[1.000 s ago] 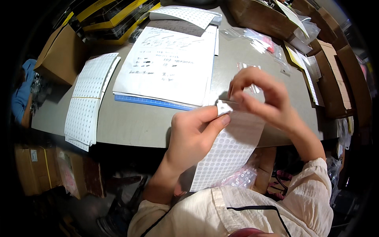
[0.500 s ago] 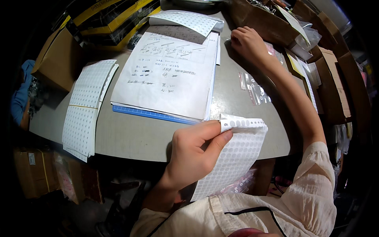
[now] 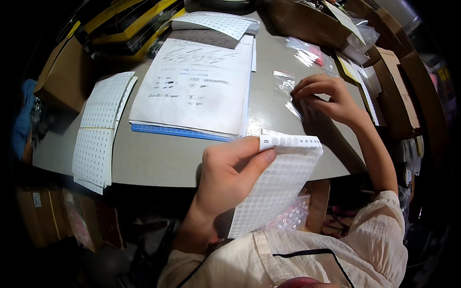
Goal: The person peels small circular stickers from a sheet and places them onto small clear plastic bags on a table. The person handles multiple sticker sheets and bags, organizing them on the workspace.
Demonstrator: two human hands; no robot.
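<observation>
My left hand [image 3: 230, 175] pinches the upper edge of a white sticker sheet [image 3: 273, 187], thumb in front. Rows of grey round stickers cover the sheet, which hangs over the table's front edge. Its folded top strip [image 3: 290, 140] carries small printed marks. Over the table to the right, my right hand [image 3: 326, 98] has its fingers curled and fingertips drawn together at a small clear zip bag [image 3: 312, 113], partly hidden under the hand. Another small zip bag [image 3: 282, 82] with white rings lies beside the fingertips.
Handwritten papers [image 3: 192, 91] lie on a blue-edged board at centre. A banded stack of label sheets [image 3: 101, 129] is at the left. More clear bags [image 3: 309, 53] lie behind my right hand. Cardboard boxes [image 3: 307, 21] line the right; a carton [image 3: 65, 74] stands left.
My right hand has come back toward me from the far part of the table to the small zip bags. My left hand keeps its pinch on the sticker sheet. The view has shifted slightly.
</observation>
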